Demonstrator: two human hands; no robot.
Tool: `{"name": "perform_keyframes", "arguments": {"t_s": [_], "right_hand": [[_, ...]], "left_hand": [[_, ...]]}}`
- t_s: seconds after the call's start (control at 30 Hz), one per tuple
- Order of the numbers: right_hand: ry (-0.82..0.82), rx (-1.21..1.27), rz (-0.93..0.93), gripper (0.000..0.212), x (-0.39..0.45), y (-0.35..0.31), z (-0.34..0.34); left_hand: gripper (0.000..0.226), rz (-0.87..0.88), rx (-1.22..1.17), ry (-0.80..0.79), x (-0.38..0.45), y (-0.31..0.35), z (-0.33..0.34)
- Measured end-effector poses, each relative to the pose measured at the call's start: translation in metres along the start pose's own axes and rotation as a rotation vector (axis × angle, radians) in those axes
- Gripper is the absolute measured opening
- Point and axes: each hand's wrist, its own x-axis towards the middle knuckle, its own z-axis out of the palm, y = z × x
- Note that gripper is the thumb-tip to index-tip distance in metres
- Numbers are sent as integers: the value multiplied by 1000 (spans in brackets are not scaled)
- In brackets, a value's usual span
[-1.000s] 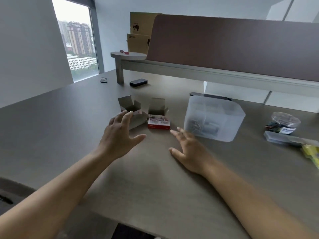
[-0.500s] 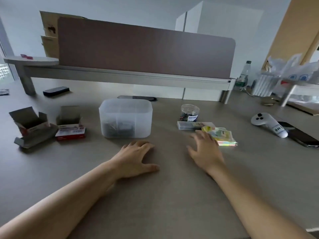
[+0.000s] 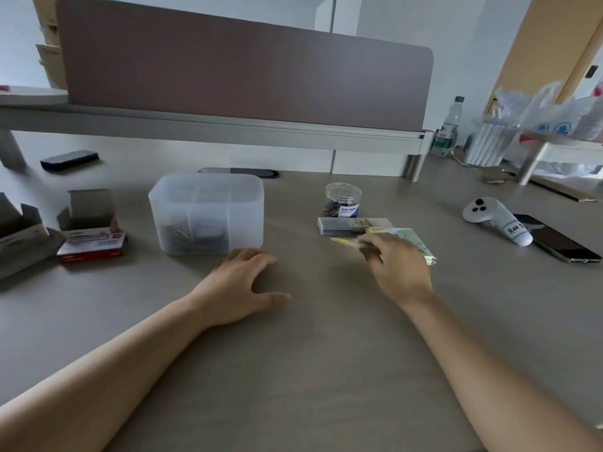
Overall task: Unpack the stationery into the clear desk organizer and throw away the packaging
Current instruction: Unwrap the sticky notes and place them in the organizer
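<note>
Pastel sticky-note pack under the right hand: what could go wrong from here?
1. The right hand is blurred over the pastel sticky-note pack; its grip cannot be judged, so the pack may slip.
2. The flat clear plastic case touches the pack and the small clear round jar of coloured clips stands just behind; a lift could drag or knock them.

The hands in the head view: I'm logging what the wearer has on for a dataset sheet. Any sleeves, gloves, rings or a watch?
Both arms are bare as far as the frame shows, with no sleeve in view. The left hand and the right hand wear no gloves. No ring, watch, bracelet or marking shows on the visible sides of the fingers or wrists. The right hand's fingertips are motion-blurred, so small details there cannot be checked.
</note>
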Motion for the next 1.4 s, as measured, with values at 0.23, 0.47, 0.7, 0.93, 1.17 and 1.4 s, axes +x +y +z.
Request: {"name": "perform_keyframes", "arguments": {"t_s": [0.23,0.47,0.7,0.93,1.17,1.4], "right_hand": [[-230,780,125,17,-1,-66,2],[-331,1036,228,16,-5,-79,12],[-353,1108,235,17,1,-77,11],[-323,1275,454,18,0,-75,16],[-385,1060,242,34,-5,-79,19],[-262,876,56,20,-2,-80,21]], "left_hand": [[39,-16,-621,247,-3,10,-5],[17,-67,-1022,251,-1,10,-9],[17,-113,-1001,79,-1,5,-16],[51,-138,-1243,-2,-2,4,-21],[14,-132,-989,130,-2,2,-19],[21,-91,-900,139,-1,-2,-20]]}}
